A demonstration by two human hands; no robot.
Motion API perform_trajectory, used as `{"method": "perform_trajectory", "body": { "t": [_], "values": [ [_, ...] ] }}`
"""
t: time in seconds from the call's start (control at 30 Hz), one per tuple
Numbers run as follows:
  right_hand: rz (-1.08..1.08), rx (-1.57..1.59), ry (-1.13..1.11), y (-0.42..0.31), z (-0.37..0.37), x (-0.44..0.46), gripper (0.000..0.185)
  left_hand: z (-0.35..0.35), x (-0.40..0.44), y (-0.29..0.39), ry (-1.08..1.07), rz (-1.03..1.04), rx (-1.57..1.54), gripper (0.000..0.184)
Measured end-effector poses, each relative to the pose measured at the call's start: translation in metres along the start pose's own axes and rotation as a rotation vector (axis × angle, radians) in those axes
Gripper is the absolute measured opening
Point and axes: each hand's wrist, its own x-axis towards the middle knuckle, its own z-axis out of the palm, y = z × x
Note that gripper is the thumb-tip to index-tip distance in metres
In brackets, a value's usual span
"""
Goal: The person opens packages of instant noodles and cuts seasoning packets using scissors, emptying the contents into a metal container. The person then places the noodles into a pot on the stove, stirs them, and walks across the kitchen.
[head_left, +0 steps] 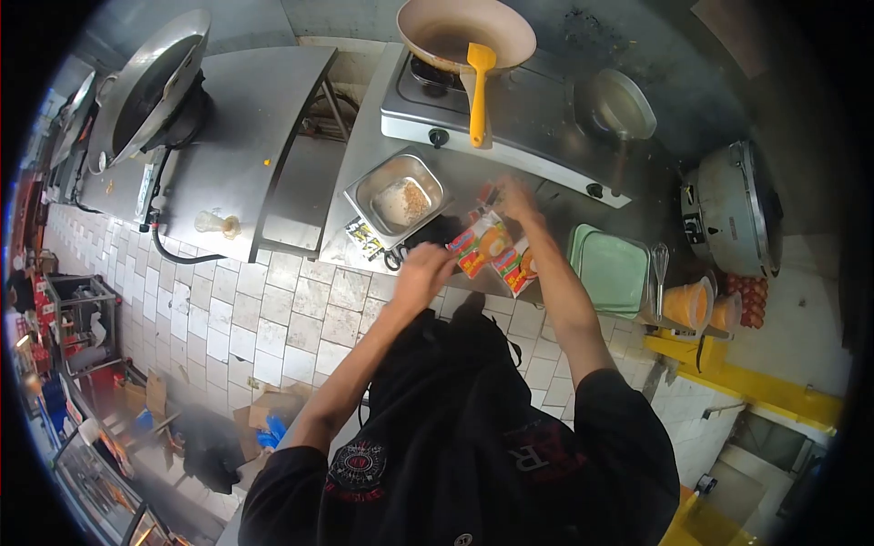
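The black shirt [446,428] is nearest. Past it, two bright packets [480,246] lie by the near edge of the table [357,159]. The left hand [421,276] has its fingers close together by the left packet; I cannot tell if they pinch it. The right hand [517,202] is at their far end, its fingers too blurry to tell. A hard tug could drop a packet; a bump could spill the metal tub [406,165] on the left.
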Motion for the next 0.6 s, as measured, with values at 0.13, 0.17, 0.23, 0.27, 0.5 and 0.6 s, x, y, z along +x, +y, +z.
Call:
{"method": "perform_trajectory", "body": {
  "t": [0.13, 0.17, 0.23, 0.27, 0.5, 0.6],
  "values": [
    [0.006, -0.118, -0.026, 0.009, -0.017, -0.004, 0.049, 0.076, 0.063, -0.024, -0.081, -0.082, 0.08, 0.014],
    [-0.02, -0.055, 0.032, 0.015, -0.017, -0.007, 0.041, 0.092, 0.075, -0.036, -0.18, -0.179, 0.157, 0.016],
    [-0.098, 0.01, 0.242, 0.021, -0.031, -0.028, 0.025, 0.121, 0.099, -0.06, -0.287, -0.26, 0.235, 0.017],
    [-0.087, 0.015, 0.254, 0.025, -0.033, -0.038, 0.025, 0.134, 0.111, -0.073, -0.419, -0.378, 0.296, 0.021],
    [0.349, 1.139, 0.458, 0.051, -0.054, -0.144, 0.024, 0.168, 0.14, -0.088, -0.625, -0.187, 0.61, 0.035],
    [0.432, 1.151, 0.442, 0.072, -0.047, -0.192, 0.025, 0.172, 0.16, -0.073, -0.734, -0.251, 0.689, 0.051]
  ]
}}
